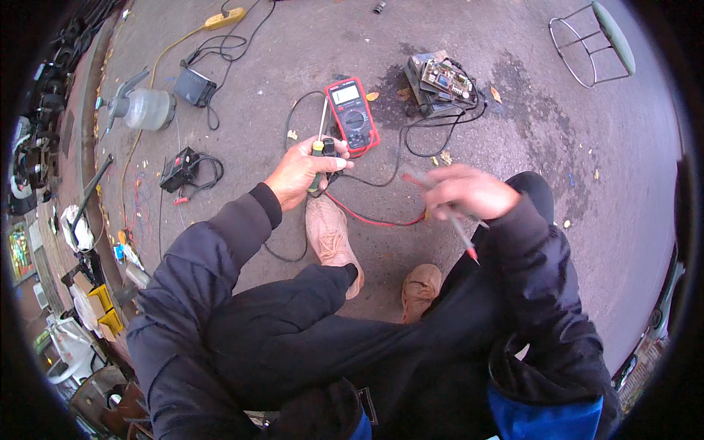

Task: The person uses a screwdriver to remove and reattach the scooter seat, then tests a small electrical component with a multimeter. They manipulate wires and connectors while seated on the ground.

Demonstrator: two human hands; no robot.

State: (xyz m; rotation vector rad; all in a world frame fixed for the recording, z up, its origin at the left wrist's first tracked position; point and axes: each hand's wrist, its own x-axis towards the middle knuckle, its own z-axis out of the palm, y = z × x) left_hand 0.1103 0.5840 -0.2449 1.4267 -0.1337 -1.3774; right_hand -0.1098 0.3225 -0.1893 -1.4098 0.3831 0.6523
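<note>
My left hand (301,169) is closed around a green-and-yellow screwdriver (317,159) and a small black object (330,148), possibly a connector, with the screwdriver's blade pointing up. Just beyond lies a red multimeter (352,116) with a dial and screen. My right hand (473,192), slightly blurred, grips slim grey-and-red test probes (460,233), whose leads run across the ground toward my left hand. A stack of exposed circuit boards (449,82) on a dark casing, with black cables, sits at the upper right of the multimeter.
Around me on the pavement (513,125) are a yellow power strip (224,18), a black adapter (194,88), a sprayer (150,108) and a black device with cables (177,170). A stool (612,40) stands top right; assorted clutter (103,308) lines the left edge. My shoes (330,242) are below my hands.
</note>
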